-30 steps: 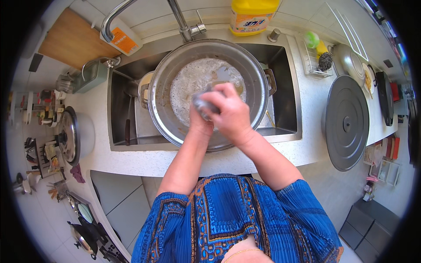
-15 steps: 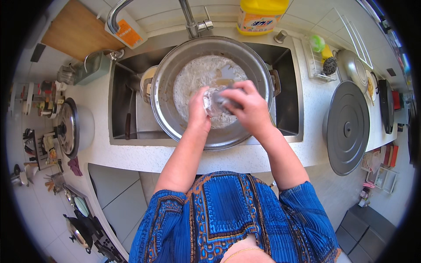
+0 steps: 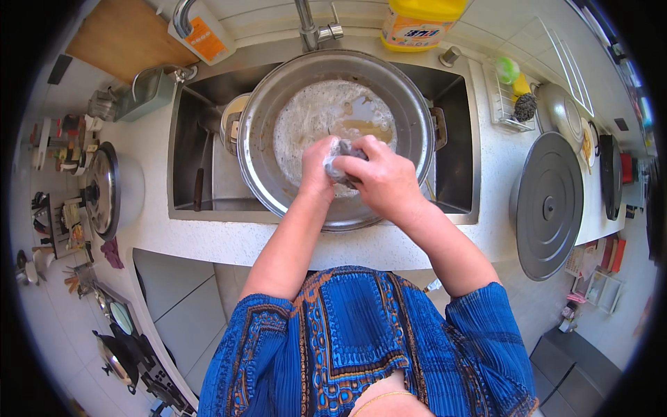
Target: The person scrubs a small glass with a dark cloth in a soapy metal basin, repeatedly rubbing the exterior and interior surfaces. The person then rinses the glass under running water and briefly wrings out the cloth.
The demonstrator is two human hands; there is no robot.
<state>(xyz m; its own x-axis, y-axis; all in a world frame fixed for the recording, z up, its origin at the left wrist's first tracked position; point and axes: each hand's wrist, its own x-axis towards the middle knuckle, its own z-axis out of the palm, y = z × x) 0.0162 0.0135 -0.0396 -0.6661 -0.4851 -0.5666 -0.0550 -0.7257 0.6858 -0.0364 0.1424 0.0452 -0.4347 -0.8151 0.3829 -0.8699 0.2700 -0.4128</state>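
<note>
Over a wide metal pot (image 3: pixel 415 115) of sudsy water (image 3: pixel 306 115), both my hands are close together. My left hand (image 3: pixel 318 165) is closed around a small clear glass, which is now mostly covered by fingers and suds. My right hand (image 3: pixel 383 175) presses a wet grey cloth (image 3: pixel 342 167) against the glass, fingers curled over it. White foam clings to the cloth and fingertips. The pot stands in a steel sink (image 3: pixel 187 163), with its two side handles facing left and right. Greasy brownish patches show on the water beyond my hands.
Behind the sink are a faucet (image 3: pixel 309 28) and a yellow detergent jug (image 3: pixel 420 24). A large grey lid (image 3: pixel 549 207) leans on the right counter near a wire rack (image 3: pixel 511 111). On the left stand a lidded pot (image 3: pixel 128 187) and a grey-green caddy (image 3: pixel 149 103).
My right hand has brought the cloth in closer around the glass, and my hands have drawn together. The glass shows less than before. The view has shifted slightly.
</note>
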